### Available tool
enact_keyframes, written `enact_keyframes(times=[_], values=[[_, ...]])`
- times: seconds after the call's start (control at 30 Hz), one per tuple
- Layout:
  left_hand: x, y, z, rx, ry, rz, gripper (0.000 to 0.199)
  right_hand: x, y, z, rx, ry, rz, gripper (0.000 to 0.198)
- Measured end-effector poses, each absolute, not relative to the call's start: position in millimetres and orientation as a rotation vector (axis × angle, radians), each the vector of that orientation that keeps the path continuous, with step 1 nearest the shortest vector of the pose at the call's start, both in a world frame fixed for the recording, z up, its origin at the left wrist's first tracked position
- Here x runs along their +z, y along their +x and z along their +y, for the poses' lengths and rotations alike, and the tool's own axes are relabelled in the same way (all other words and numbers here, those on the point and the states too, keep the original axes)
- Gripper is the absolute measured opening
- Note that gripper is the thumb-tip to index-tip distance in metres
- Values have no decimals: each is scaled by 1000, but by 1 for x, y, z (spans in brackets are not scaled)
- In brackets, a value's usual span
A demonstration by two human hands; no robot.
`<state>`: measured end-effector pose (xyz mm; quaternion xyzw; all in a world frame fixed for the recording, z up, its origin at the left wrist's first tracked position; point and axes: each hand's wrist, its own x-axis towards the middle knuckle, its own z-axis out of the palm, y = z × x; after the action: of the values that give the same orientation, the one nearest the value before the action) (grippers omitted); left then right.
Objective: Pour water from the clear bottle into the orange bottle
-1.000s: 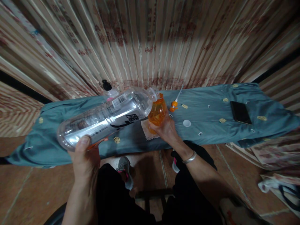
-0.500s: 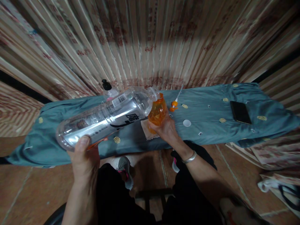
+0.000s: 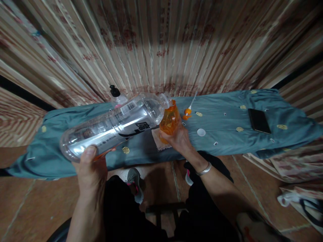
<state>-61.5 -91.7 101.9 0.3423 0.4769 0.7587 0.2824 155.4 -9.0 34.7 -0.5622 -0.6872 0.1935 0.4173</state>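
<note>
My left hand [image 3: 92,168] is closed around the lower part of a large clear plastic bottle [image 3: 113,129] with a silver label and barcode. The bottle is tilted, its open neck up and to the right. That neck meets the mouth of a small orange see-through bottle [image 3: 168,121], which my right hand [image 3: 178,136] grips, its fingers partly hidden behind. A beige cloth [image 3: 157,142] lies under the orange bottle. Just right of my right hand rest an orange pump top [image 3: 187,112] with a clear tube and a round white cap [image 3: 201,132].
A teal patterned cloth [image 3: 222,134] covers the long narrow table. Behind the large bottle stands a clear bottle with a black pump [image 3: 115,91]. A dark phone [image 3: 259,121] lies at the right. Pleated curtain [image 3: 161,60] hangs along the back edge.
Almost nothing differs. Both hands keep the large bottle's neck against the orange bottle's mouth, with only a very slight shift of the large bottle's base to the left.
</note>
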Motion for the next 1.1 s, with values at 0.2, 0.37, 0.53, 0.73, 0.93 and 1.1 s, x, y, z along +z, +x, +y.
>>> enact_keyframes(times=[0.2,0.37,0.53,0.73,0.93,1.1], values=[[103,-61,-91,2028,886,1305,51,36,155,-9,509,-1389,-1714,85],[104,-60,-90,2039,904,1302,53,36,156,-9,527,-1383,-1716,85],[104,-59,-91,2042,899,1289,58,34,156,-8,506,-1404,-1724,84],[106,-58,-91,2051,921,1269,60,36,156,-9,498,-1422,-1726,84],[103,-60,-92,2035,927,1276,55,38,155,-9,504,-1397,-1714,82],[101,-61,-91,2058,888,1277,55,39,155,-9,529,-1423,-1708,84]])
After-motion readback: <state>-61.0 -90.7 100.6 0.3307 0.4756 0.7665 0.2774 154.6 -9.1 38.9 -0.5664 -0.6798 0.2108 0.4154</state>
